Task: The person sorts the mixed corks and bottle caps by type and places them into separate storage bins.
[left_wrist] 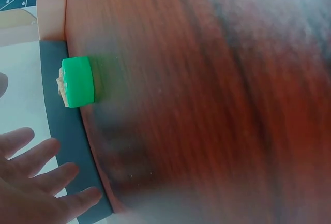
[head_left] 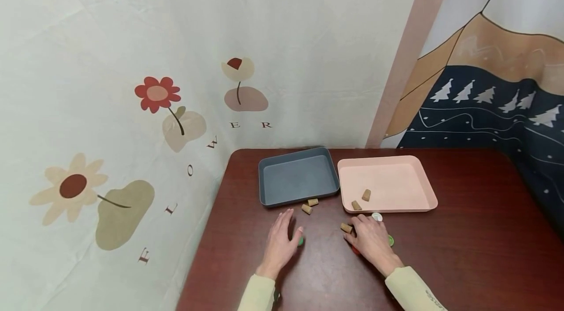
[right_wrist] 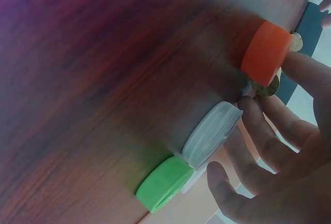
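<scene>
Left hand: the left hand (head_left: pixel 279 242) lay palm down on the bench (head_left: pixel 462 232), fingers (left_wrist: pixel 49 149) straight and slightly spread, holding nothing.
Green cap (left): a green cap (left_wrist: pixel 78 81) stood on the bench just beside the left fingertips, apart from them.
Right hand: the right hand (head_left: pixel 370 237) rested on the bench, fingers (right_wrist: pixel 269 125) loosely spread over the caps, gripping nothing.
Cork at right hand: a cork (head_left: pixel 346 227) lay on its side at the right fingertips, long axis running left to right and slightly toward the person.
Caps at right hand: orange cap (right_wrist: pixel 265 53), clear cap (right_wrist: pixel 212 135) and light-green cap (right_wrist: pixel 164 182) sat in a row by the fingers.
Trays: grey tray (head_left: pixel 282 193) and pink tray (head_left: pixel 423 203) stood side by side beyond the hands; two corks (head_left: pixel 361 200) lay in the pink one.
Loose corks: two corks (head_left: pixel 310 205) lay on the bench before the grey tray.
</scene>
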The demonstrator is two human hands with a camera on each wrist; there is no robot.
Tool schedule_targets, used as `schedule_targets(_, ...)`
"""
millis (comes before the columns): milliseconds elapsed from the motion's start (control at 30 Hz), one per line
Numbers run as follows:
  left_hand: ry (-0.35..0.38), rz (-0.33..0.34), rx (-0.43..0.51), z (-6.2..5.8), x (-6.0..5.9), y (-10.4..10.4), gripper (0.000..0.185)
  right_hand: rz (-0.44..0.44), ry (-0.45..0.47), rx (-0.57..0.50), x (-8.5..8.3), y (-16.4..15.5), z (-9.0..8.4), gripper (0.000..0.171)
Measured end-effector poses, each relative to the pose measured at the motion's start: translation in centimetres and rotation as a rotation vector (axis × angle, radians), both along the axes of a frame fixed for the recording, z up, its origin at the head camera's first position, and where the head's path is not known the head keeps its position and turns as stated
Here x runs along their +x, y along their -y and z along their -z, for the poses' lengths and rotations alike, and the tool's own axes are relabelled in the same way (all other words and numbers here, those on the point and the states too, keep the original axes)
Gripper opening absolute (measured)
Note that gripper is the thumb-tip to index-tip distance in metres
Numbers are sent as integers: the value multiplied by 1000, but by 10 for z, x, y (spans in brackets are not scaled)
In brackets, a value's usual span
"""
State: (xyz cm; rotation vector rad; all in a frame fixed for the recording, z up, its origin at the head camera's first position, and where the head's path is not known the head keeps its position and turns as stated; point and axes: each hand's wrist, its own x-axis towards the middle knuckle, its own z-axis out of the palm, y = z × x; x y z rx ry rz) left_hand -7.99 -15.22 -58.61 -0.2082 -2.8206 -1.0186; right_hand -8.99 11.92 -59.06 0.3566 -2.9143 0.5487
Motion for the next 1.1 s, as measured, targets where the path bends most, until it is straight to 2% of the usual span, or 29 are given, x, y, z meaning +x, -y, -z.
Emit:
schedule_targets(333,9,2,17,0,1,-2,56,5,-11,-7,1,-2,-1,22)
schedule_targets(633,29,10,16,1,3,-5,56,11,-24,-74,4,-5,-3,21)
schedule_targets(833,53,28,31,0,1,-14,56,28,-67,-126,6,-10,-7,24)
schedule_targets(1100,48,53,30,-2,0,-30,57,74,-104,-187,9,-15,-16,25)
